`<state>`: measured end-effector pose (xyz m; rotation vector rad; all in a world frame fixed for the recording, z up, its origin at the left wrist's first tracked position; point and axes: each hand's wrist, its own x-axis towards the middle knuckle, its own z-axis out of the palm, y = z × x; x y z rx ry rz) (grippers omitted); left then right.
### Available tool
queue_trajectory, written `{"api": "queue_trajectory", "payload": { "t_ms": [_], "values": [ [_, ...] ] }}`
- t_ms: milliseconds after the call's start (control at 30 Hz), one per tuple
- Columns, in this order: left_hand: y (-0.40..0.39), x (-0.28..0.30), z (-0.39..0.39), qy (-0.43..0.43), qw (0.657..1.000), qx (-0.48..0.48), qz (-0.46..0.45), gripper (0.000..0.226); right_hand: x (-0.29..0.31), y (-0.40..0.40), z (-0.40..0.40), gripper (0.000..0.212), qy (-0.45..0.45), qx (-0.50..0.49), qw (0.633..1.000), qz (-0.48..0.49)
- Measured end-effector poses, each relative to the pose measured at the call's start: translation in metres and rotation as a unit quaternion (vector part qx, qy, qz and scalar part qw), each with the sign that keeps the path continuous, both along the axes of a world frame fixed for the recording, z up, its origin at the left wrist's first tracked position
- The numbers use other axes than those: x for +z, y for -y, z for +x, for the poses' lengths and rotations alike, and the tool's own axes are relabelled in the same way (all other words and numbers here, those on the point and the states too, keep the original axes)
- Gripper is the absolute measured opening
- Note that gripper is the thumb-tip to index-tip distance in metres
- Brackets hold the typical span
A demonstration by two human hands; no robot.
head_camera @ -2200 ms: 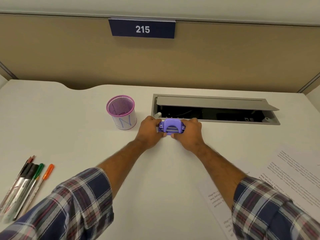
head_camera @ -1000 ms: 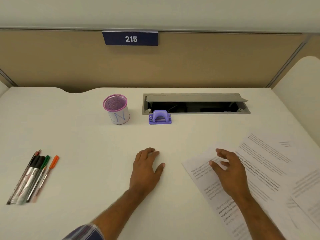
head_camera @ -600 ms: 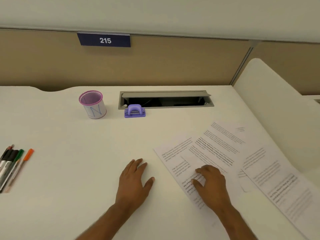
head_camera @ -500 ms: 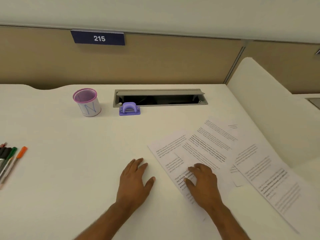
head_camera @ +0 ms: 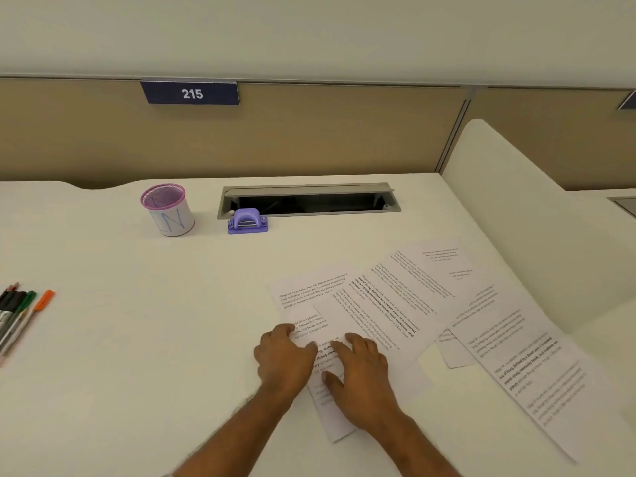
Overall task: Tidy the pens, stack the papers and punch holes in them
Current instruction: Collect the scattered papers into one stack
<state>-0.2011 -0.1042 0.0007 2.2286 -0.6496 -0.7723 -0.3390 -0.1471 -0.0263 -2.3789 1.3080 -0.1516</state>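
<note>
Your left hand [head_camera: 283,358] and right hand [head_camera: 359,373] lie palm down, fingers loose, grasping nothing, on the leftmost paper [head_camera: 309,304].

Both your hands, left [head_camera: 284,356] and right [head_camera: 361,376], press flat on the papers [head_camera: 378,311] at five o'clock on the table [head_camera: 137,339].

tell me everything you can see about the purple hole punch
The purple hole punch is a small lilac tool that looks like plastic, with an arched handle over a flat base and a pale strip under the arch. It sits upright on the white desk, at the near edge of the grey cable tray, right of the pink mesh pen cup. Neither hand touches it, and no paper is in it.
</note>
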Motion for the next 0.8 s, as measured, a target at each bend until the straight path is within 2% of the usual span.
{"api": "queue_trajectory", "payload": {
  "t_ms": [233, 333, 400, 433, 500, 600, 700, 800],
  "values": [
    [0.008, 0.016, -0.003, -0.144, 0.976, 0.135, -0.095, 0.059, 0.0, 0.006, -0.008, 0.054, 0.054, -0.008, 0.998, 0.027],
    [0.008, 0.015, -0.004, -0.19, 0.966, 0.153, -0.085, 0.066, 0.002, 0.005, -0.009, 0.051, 0.102, -0.013, 0.994, 0.037],
    [0.007, 0.013, -0.004, -0.196, 0.968, 0.143, -0.056, 0.057, 0.006, 0.009, -0.012, 0.051, 0.152, -0.064, 0.986, 0.021],
    [0.005, 0.012, -0.003, -0.186, 0.973, 0.129, -0.039, 0.045, 0.008, 0.014, -0.015, 0.054, 0.155, -0.103, 0.982, -0.01],
    [0.002, 0.011, -0.001, -0.128, 0.989, 0.078, 0.002, 0.029, 0.012, 0.028, -0.024, 0.07, 0.101, -0.166, 0.98, -0.046],
    [-0.005, 0.011, -0.003, 0.003, 0.996, -0.049, 0.069, 0.043, 0.008, 0.036, -0.036, 0.094, -0.015, -0.148, 0.989, 0.001],
    [-0.008, 0.008, -0.007, 0.081, 0.986, -0.121, 0.083, 0.054, 0.0, 0.029, -0.035, 0.093, -0.039, -0.117, 0.992, 0.019],
    [-0.009, 0.006, -0.002, 0.092, 0.983, -0.138, 0.078, 0.057, -0.001, 0.021, -0.031, 0.088, -0.048, -0.123, 0.991, 0.014]
  ]
}}
